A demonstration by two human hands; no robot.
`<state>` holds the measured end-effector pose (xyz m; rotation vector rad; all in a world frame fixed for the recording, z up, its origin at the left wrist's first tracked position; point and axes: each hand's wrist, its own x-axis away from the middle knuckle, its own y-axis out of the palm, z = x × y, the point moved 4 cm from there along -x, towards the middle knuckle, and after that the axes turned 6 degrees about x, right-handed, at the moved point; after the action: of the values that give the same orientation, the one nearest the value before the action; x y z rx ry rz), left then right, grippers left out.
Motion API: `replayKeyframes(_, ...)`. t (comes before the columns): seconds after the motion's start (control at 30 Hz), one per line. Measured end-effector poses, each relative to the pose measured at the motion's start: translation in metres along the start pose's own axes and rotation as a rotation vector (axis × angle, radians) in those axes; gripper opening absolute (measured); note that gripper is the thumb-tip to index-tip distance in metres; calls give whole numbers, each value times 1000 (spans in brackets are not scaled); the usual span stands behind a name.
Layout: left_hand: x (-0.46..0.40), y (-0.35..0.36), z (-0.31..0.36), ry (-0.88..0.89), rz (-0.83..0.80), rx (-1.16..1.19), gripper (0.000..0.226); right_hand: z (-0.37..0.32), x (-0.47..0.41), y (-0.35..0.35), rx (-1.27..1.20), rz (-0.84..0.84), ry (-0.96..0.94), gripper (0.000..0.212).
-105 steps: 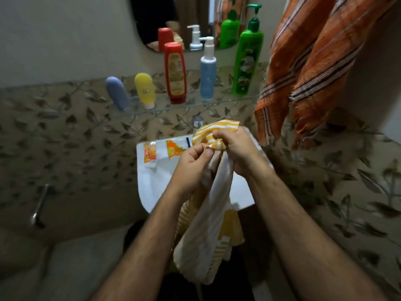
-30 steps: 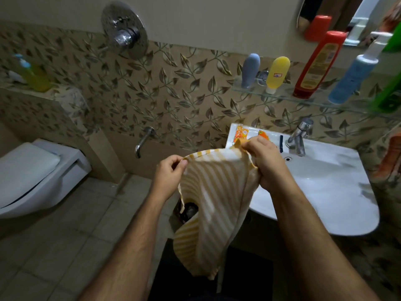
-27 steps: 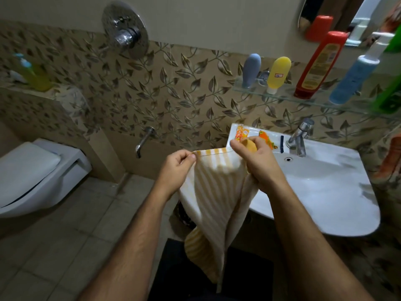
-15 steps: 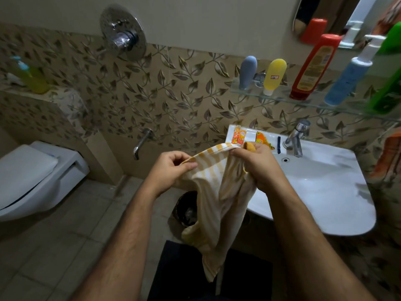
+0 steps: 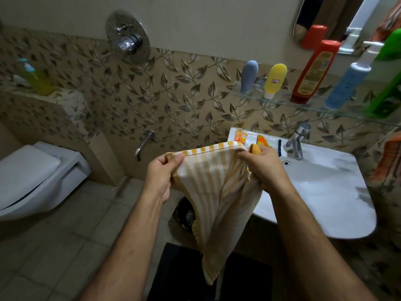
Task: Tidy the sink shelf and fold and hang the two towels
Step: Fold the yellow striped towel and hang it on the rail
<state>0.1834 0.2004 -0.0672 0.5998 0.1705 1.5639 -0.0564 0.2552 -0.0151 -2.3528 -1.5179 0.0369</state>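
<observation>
Since half a second ago the hands have drawn apart, and the top hem of the yellow-striped towel point(image 5: 213, 192) now runs taut between them instead of bunched.

Head view: left hand point(image 5: 161, 174) pinches the left corner of the hem, thumb on top, fingers curled beneath. Right hand point(image 5: 263, 168) grips the right end of the hem, fingers closed round gathered cloth, a yellow fold poking out above the knuckles. Towel hangs in front of the person, left of the white sink point(image 5: 338, 196), its lower end tapering down over a dark mat point(image 5: 178, 274).

Glass shelf point(image 5: 282, 101) above the sink carries, left to right, a grey-blue tube point(image 5: 249, 76), yellow tube point(image 5: 275, 80), red bottle point(image 5: 312, 72), blue pump bottle point(image 5: 347, 81), green bottle point(image 5: 388, 83), all upright. Orange sachets point(image 5: 240, 136) lie on the sink's back ledge, left of the tap point(image 5: 296, 141). Orange towel point(image 5: 390, 161) shows at the right edge. Toilet point(image 5: 32, 179) at far left.
</observation>
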Motion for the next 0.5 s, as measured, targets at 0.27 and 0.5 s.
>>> replayKeyframes(0.27,6,-8,23,488,414,-474,22,0,0,10,87,104,-147,17)
replayKeyframes(0.5,3,-13,18,406,413,-556,19,-8,12,8,-81,222,-344,7)
